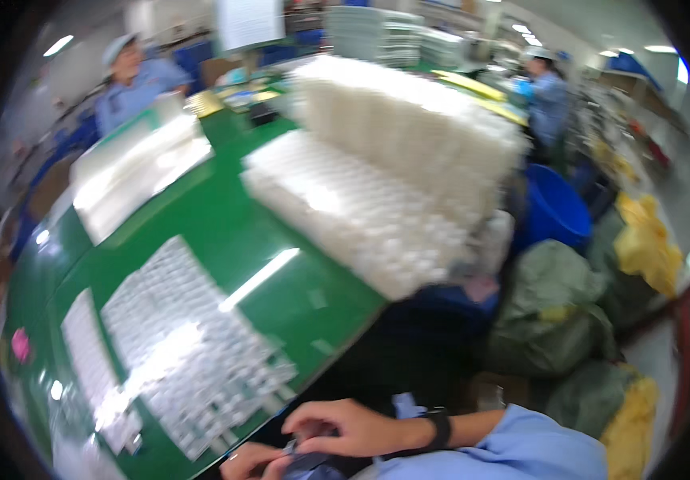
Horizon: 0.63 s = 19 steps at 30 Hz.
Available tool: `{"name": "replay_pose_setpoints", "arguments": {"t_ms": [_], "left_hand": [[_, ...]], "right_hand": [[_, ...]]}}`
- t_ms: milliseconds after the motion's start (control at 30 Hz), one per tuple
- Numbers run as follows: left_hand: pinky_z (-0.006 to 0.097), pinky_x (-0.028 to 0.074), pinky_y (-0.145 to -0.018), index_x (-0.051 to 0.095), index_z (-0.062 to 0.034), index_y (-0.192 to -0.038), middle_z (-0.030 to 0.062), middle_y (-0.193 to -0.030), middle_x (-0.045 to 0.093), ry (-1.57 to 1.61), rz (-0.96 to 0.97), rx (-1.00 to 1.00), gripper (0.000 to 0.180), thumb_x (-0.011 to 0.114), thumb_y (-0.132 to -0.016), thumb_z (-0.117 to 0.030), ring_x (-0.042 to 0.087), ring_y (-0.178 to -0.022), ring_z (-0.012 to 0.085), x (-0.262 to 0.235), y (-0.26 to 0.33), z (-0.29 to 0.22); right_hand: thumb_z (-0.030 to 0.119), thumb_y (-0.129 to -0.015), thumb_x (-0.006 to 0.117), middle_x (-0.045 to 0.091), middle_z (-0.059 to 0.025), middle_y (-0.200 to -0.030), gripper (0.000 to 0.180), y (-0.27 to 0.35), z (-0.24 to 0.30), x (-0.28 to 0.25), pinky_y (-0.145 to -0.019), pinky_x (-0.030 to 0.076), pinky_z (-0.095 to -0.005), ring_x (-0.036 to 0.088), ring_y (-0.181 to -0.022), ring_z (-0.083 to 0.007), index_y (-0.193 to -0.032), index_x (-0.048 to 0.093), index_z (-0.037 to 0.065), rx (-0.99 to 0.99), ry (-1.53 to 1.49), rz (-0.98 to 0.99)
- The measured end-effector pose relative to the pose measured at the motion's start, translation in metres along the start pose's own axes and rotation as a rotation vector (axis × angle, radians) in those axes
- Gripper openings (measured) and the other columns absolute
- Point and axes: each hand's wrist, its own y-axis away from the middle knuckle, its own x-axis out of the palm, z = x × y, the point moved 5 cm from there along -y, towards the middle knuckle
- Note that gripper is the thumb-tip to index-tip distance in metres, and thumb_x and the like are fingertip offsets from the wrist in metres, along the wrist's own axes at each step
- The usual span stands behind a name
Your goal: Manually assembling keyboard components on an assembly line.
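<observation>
Both my hands meet at the bottom edge, just off the near edge of the green table [225, 232]. My right hand [343, 428], with a dark band on its wrist and a light blue sleeve behind it, curls its fingers down onto a small dark object [306, 462]. My left hand [247, 462] holds that same object from below, partly cut off by the frame. The picture is blurred, so I cannot make out what the object is. The nearest thing on the table is a flat clear tray of small white parts [193, 352].
A narrower tray strip [89, 360] lies to the left. Tall stacks of white trays [393, 160] fill the table's right side, and flat white sheets [133, 172] lie at the far left. A blue bucket [557, 212], green sacks [553, 312] and yellow bags [649, 248] crowd the floor at right. Two persons in blue work beyond.
</observation>
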Motion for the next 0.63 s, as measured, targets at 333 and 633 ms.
{"name": "replay_pose_setpoints", "arguments": {"t_ms": [333,633], "left_hand": [[0.021,0.038,-0.049,0.069,0.0007,-0.078,0.004,-0.069,0.062,0.115,-0.035,0.002,0.007,0.075,-0.077,-0.004,0.054,-0.056,0.0077,0.007,0.004,-0.005],[0.023,0.036,-0.048,0.068,-0.0002,-0.076,0.003,-0.065,0.06,0.1,-0.035,0.029,0.008,0.075,-0.077,-0.005,0.051,-0.054,0.0084,0.014,0.004,-0.008]], "right_hand": [[0.006,-0.085,0.069,0.06,-0.0081,-0.092,0.016,0.007,0.019,-0.001,-0.074,0.052,-0.0253,0.063,-0.083,-0.0147,-0.099,0.063,0.0,-0.136,0.331,0.01],[0.005,-0.084,0.07,0.067,-0.0083,-0.089,0.022,0.015,0.022,-0.005,-0.073,0.051,-0.0274,0.066,-0.081,-0.0199,-0.105,0.066,0.002,-0.086,0.329,-0.103]]}}
